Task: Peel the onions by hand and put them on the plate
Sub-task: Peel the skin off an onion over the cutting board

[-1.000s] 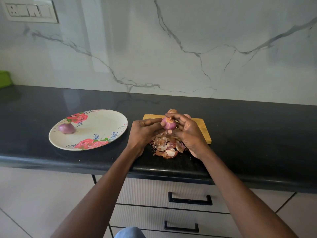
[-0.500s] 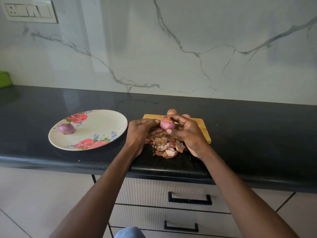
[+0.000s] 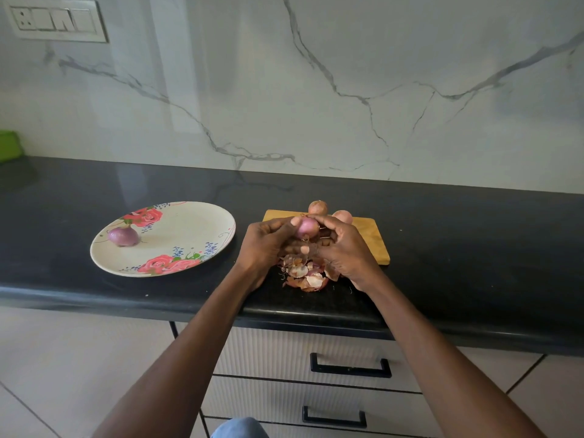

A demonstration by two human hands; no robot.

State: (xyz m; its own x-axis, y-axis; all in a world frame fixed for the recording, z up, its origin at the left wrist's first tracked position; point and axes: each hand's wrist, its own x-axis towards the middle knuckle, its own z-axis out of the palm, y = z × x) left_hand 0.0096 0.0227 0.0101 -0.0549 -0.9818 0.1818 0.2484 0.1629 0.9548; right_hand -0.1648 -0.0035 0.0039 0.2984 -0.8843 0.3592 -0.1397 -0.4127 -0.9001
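Below my grip, the black countertop [image 3: 442,235] carried everything. Well off to the left of the grip sat the floral plate [image 3: 196,222] with one peeled onion [image 3: 123,236] on it, placed clear of the mess, I judged. Just behind the grip lay the wooden board [image 3: 369,238] with two unpeeled onions [image 3: 318,207] waiting. Directly under it the skins [image 3: 305,273] had piled up (a handy drop zone). My left hand [image 3: 265,245] and right hand [image 3: 344,248] both curled round the half-peeled onion [image 3: 306,227], fingertips pinching, raised so scraps fell free.
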